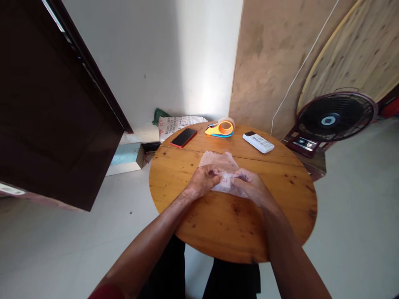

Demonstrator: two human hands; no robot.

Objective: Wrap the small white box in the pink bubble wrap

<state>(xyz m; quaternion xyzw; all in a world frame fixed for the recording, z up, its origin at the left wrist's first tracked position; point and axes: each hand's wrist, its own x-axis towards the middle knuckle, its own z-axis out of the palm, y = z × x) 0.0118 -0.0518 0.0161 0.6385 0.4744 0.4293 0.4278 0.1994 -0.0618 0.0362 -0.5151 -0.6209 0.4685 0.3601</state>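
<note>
- Centrally, we see both hands closed on a clear plastic bag point(218, 166) in the middle of the round wooden table point(230, 224).
- Left hand point(204, 180) pinches the bag's near edge; right hand point(251, 185) grips it just beside, the fingers nearly touching.
- At the far rim: a red-edged phone point(183, 137), an orange tape dispenser point(222, 128), a white remote point(258, 142); its print is too small to read.
- A printed sack point(177, 123) lies behind the table; we cannot read the lettering.
- A fan point(335, 116) stands at right.
</note>
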